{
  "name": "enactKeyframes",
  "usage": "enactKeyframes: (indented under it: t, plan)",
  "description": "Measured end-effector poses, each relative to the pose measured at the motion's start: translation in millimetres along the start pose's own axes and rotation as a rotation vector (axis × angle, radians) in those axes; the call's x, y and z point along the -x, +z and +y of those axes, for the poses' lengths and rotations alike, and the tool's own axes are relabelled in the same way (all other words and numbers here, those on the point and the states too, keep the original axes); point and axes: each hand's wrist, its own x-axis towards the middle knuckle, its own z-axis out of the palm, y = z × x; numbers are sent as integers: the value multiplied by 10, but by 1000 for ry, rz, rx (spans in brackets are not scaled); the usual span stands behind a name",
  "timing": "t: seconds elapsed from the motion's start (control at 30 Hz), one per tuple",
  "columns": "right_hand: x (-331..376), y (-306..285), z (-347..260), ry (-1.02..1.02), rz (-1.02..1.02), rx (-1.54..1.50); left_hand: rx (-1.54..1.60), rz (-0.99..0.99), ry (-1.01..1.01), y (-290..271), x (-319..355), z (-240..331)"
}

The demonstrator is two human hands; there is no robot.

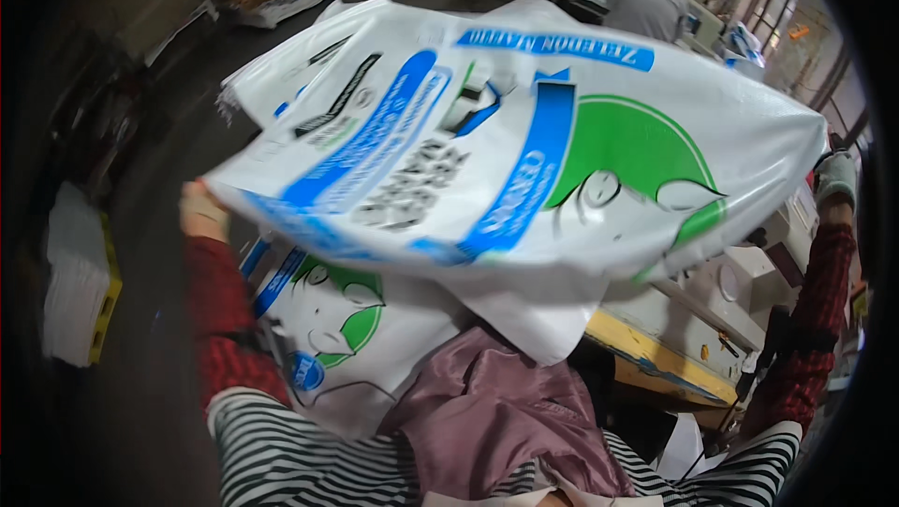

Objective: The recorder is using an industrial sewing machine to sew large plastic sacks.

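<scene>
1. Light comes from the window at upper right, beyond the work table; its panes look pale.
2. Shadow pools under the table's yellow near edge, and the floor on the left is dim.
3. The white sack is bright, with soft glare toward its right end and grey shading in its folds.
4. Motion blur smears the sack's lower print and the left hand.
5. Fisheye distortion tilts the window bars; a black round rim swallows all 4 picture corners.
</scene>
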Motion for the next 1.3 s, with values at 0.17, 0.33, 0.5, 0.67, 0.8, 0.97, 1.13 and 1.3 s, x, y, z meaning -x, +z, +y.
enactKeyframes:
  t: [0.17,0.33,0.5,0.67,0.8,0.97,1.13,1.3]
  plan:
    - [1551,1502,-995,237,-743,-1116,1666,-200,-852,-1908,-366,-1672]
    - [3281,2404,-1377,-154,-863,-570,1923,-671,-90,-2566,863,-1056]
    - [4686,3270,-1233,-541,-1108,-728,1806,-434,-509,-2862,1808,-1141]
    - [5705,2783,-1172,-1100,-1227,169,1414,-287,-1178,-2670,2548,-1562]
    - [6205,2922,-744,-1097,-1423,598,774,-542,-1119,-1993,3347,-2472]
    - [6039,3315,-447,-951,-1523,723,175,-1058,-401,-1455,4217,-2537]
    - [5988,3438,-10,-747,-1560,664,-193,-1409,-295,-1150,4262,-2145]
    - [6289,3683,-39,-1179,-1627,443,-556,-1370,-600,-1132,4457,-2420]
